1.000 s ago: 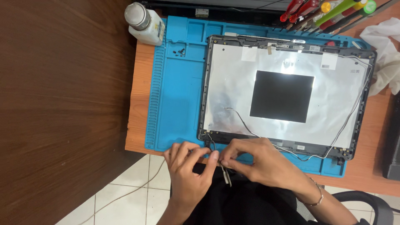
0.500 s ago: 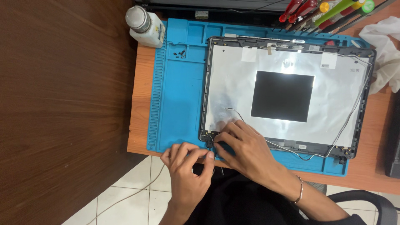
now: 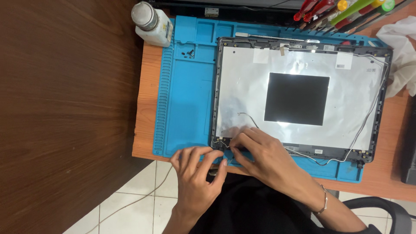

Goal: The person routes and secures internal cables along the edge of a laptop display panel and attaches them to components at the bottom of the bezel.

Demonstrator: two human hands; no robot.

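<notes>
An opened laptop lid [image 3: 242, 86], silver foil inside with a black square [image 3: 297, 99] in the middle, lies on a blue work mat [image 3: 186, 99]. Thin wires [image 3: 368, 117] run along its right side and front edge. My right hand [image 3: 264, 158] reaches to the lid's near-left corner [image 3: 219, 143], fingertips pinched together on a small part there; the part is mostly hidden. My left hand [image 3: 197, 173] sits just in front of that corner, its fingers curled over the mat's front edge. Whether it holds anything is hidden.
A white bottle with a metal cap [image 3: 149, 19] stands at the mat's far-left corner. Tiny screws [image 3: 189, 53] lie in a mat compartment. Screwdrivers [image 3: 338, 8] and a white cloth [image 3: 401, 47] are at the far right. A dark wooden surface [image 3: 65, 108] fills the left.
My right hand moved forward from the mat's front edge onto the lid's near-left corner, carrying a thin metal piece there. My left hand stayed at the mat's edge.
</notes>
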